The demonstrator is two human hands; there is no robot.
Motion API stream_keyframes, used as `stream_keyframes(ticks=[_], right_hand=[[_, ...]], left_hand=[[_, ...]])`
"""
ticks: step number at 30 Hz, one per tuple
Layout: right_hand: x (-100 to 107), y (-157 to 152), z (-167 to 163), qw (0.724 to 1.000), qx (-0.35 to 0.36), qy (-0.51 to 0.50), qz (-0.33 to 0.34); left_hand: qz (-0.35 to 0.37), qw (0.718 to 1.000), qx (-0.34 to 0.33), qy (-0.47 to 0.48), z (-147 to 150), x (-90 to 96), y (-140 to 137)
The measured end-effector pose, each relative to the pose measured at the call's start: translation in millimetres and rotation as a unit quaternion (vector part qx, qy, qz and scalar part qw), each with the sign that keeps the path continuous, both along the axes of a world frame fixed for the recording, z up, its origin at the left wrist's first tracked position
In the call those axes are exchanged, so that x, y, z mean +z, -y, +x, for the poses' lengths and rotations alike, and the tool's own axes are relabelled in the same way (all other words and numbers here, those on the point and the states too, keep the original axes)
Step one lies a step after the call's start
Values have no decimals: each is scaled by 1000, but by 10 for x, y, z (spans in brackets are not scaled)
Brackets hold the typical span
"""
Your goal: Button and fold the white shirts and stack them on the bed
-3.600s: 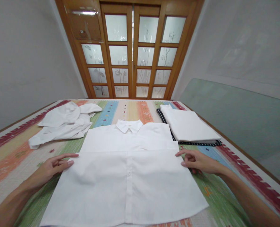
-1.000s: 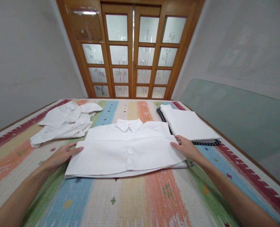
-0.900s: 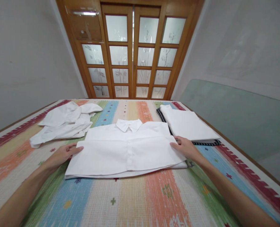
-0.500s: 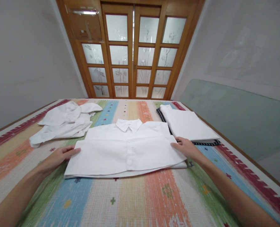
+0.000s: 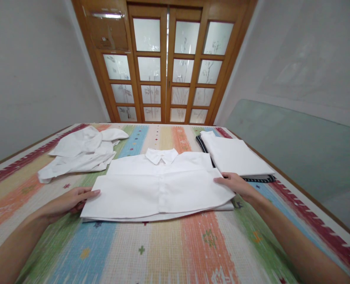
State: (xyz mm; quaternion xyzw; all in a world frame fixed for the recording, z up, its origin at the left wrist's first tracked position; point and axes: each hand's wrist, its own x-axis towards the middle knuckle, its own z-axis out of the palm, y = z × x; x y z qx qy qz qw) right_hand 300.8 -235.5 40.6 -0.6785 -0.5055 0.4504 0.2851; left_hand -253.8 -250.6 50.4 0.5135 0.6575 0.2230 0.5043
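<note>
A white collared shirt (image 5: 133, 193) lies front up across the table, its lower part folded up to just below the collar. My left hand (image 5: 79, 198) grips the shirt's left edge, thumb on top and the other fingers partly hidden beneath. On the opposite edge, my right hand (image 5: 235, 184) pinches the cloth with the thumb above and fingers mostly out of sight. Just beyond my right hand sits a folded stack with a white garment (image 5: 234, 156) over a black striped one (image 5: 201, 142).
A crumpled white garment (image 5: 83, 154) rests at the back left. Under everything spreads a striped, multicoloured tablecloth (image 5: 163, 252). Walls flank both sides, a pale green panel (image 5: 293, 146) leans along the right, and wooden glazed doors (image 5: 166, 79) stand behind.
My left hand has slid slightly down the shirt's left edge towards me. The right hand and its corner of cloth have shifted very little; the other garments lie as before.
</note>
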Motion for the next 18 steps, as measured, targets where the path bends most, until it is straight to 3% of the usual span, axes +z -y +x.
stream_keyframes(ticks=[4,15,18], right_hand=[[30,40,18,997,12,69,-29],[-48,50,34,979,58,166,102],[-31,77,12,985,50,131,101]], left_hand=[[-40,997,-67,-25,-42,-31,13],[-50,991,-104,-65,19,-1,68],[-43,988,-120,-90,22,14,81]])
